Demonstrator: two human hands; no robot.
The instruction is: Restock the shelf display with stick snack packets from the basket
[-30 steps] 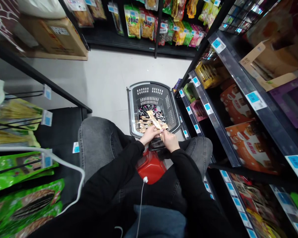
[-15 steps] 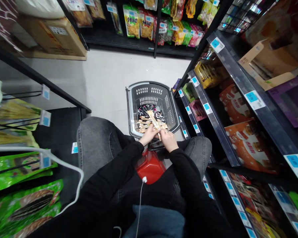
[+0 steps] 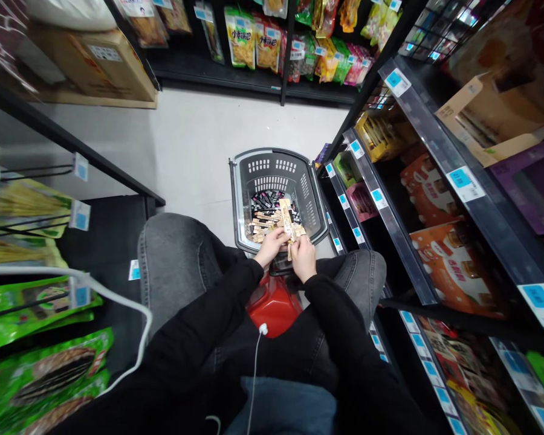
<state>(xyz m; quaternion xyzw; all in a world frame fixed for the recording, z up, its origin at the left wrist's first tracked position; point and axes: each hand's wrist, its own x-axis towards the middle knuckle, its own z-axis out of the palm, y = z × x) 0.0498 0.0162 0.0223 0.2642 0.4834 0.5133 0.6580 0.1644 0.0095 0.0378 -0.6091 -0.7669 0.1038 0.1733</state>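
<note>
Over the near rim of a grey shopping basket (image 3: 274,163), my two hands hold a narrow tan stick packet (image 3: 286,214) that points away from me. My left hand (image 3: 272,246) pinches it from the left side. Lower on the packet, the fingers of my right hand (image 3: 303,257) are closed round its near end. More tan stick packets (image 3: 263,223) lie in the basket just beyond my hands. Behind them is a pile of dark stick packets (image 3: 266,198). The print on the packets is too small to read.
A red object (image 3: 274,308) with a white cable stands between my knees. On my right rise shelves (image 3: 390,211) with price tags and boxes. Green snack bags (image 3: 49,374) hang at my left. Across the pale floor (image 3: 194,145) are a cardboard box (image 3: 104,63) and a snack rack (image 3: 263,78).
The stick packet has turned from a slant to nearly straight ahead, its far end shifting right. My right hand has moved slightly right and down. My left hand stays about where it was.
</note>
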